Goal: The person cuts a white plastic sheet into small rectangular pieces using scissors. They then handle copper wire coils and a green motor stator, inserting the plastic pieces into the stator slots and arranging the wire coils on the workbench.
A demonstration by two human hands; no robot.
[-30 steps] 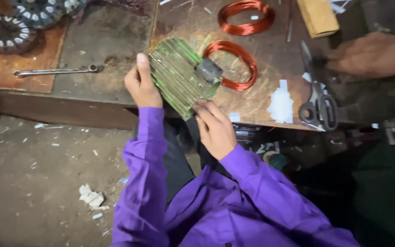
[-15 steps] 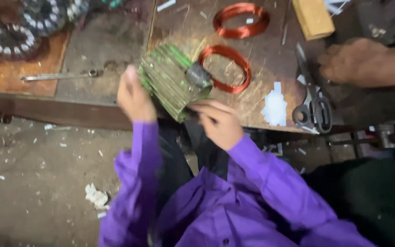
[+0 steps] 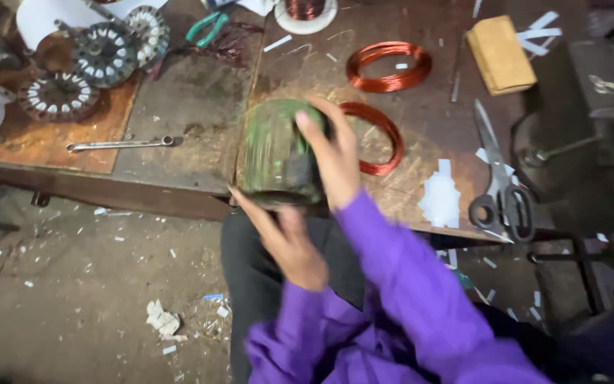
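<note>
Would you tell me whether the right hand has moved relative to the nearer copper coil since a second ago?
Yes. The right hand has gone from the bench edge up onto the green bundle, closer to the nearer copper coil.

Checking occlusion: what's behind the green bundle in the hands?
Behind the green bundle, a copper wire coil lies on the workbench; its left part is covered by the right hand. The bench directly beneath the bundle is hidden.

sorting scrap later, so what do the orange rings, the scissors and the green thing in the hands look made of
Orange rings: likely bare or enamelled copper wire, shiny reddish-orange strands wound into coils. Scissors: steel blades, dull grey, with dark handles, perhaps plastic. Green block, held by the left hand and right hand: blurred; greenish coated surface, material unclear.
</note>
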